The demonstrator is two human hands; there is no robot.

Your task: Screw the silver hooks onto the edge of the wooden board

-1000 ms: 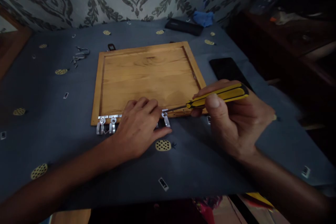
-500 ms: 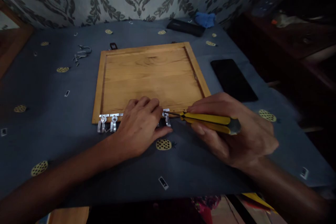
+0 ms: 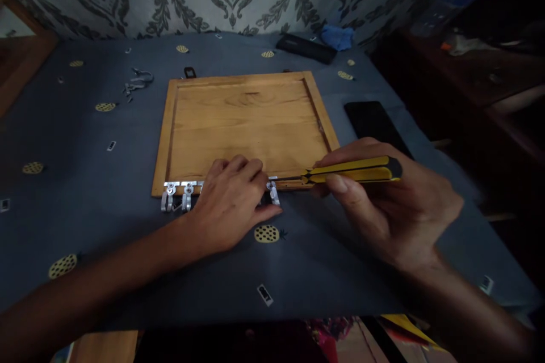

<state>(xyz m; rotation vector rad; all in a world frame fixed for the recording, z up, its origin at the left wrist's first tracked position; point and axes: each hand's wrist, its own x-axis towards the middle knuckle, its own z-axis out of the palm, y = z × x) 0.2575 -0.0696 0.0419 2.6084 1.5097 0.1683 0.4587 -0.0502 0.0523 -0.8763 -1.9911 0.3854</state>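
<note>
A framed wooden board (image 3: pixel 251 125) lies on the cloth-covered table. Along its near edge runs a metal hook rail (image 3: pixel 188 186) with several silver hooks. My left hand (image 3: pixel 232 201) is closed over the middle of this rail, fingers curled on the board's edge and thumb stretched to the right; it hides part of the rail. In my right hand (image 3: pixel 395 204) is a screwdriver (image 3: pixel 353 171) with a yellow and black handle, held almost level. Its shaft points left, with the tip by the rail's right end beside my left fingers. Whether the tip sits in a screw, I cannot tell.
Loose metal hooks (image 3: pixel 138 80) lie at the back left. A black phone-like slab (image 3: pixel 374 122) rests right of the board. At the back are a dark oblong case (image 3: pixel 305 48) and a blue cloth (image 3: pixel 337 37). Dark furniture (image 3: pixel 460 74) stands on the right.
My right hand has moved slightly right and its grip has turned, with the screwdriver's handle end now higher. The left hand stays on the rail. The view has shifted a little.
</note>
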